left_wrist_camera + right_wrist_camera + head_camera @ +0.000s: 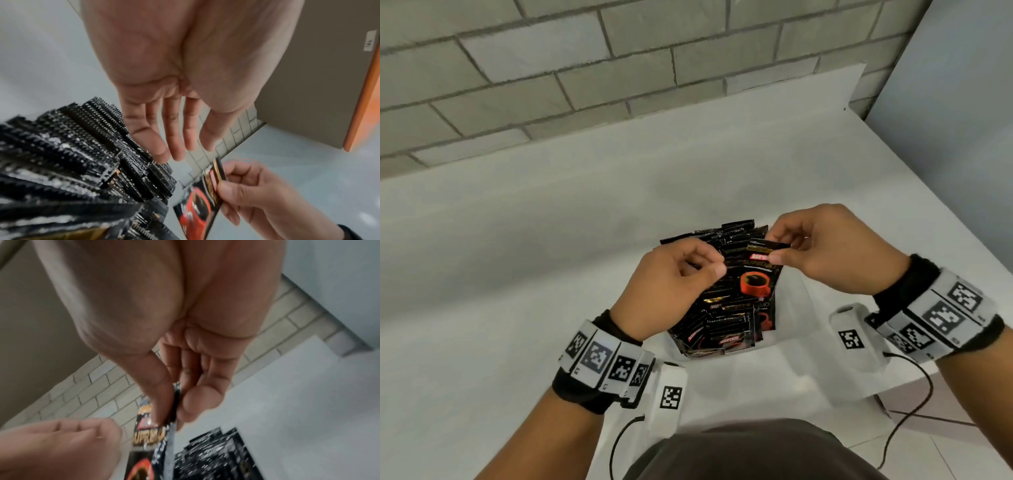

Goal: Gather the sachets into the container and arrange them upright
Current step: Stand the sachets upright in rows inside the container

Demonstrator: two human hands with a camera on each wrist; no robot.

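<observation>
Nearest the camera in the head view, both forearms carry white bands with black square markers; the left band (604, 359) and right band (935, 317) sit at the wrists, each with a black cable trailing toward the body.

Left hand (674, 284): hovers over the left side of the packed sachets (722, 322). In the head view its fingers are loosely curled with the thumb forward; in the left wrist view the fingers (174, 129) hang nearly straight and apart above the serrated sachet tops (82, 146). Its grip is loose and holds nothing; whether the fingertips touch the sachets cannot be told.

Right hand (825, 250): its grip is a pinch of thumb and forefinger on the top edge of a single sachet (756, 274), black with a red cup printed on it. The right wrist view confirms the thumb (160, 386) and forefinger pressed on either side of the sachet's upper seam (175, 402). This sachet hangs upright, raised above the rest, at the right side of the pack.

The container (787, 308) is clear-walled and hard to make out; the sachets stand in it in close rows, mostly upright, some leaning. It stands on the white counter (551, 240).

Beyond the counter is a grey brick-pattern wall (585, 68).
</observation>
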